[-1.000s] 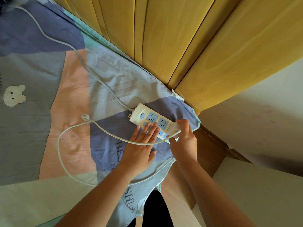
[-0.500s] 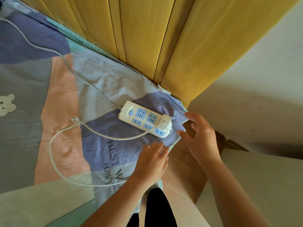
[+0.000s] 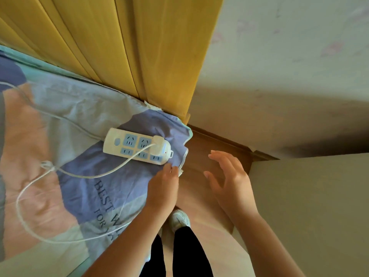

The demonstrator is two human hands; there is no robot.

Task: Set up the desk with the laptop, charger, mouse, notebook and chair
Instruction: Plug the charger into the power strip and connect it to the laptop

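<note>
Lying on the pastel patchwork bedsheet (image 3: 83,120) near its corner, the white plastic power strip with blue sockets (image 3: 137,145) carries the white charger plug (image 3: 159,141) and its looping cord (image 3: 60,176). The left hand (image 3: 163,188) rests loose-fingered on the sheet just below the strip, while the right hand (image 3: 231,180) hovers apart with fingers spread, grasping nothing.

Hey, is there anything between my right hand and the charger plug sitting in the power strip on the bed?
Nothing visible blocks it. The right hand hovers open over the brown wood beside the bed, and the charger plug sits in the near end of the power strip. Only the bedsheet corner lies between. The left hand rests nearer you.
</note>
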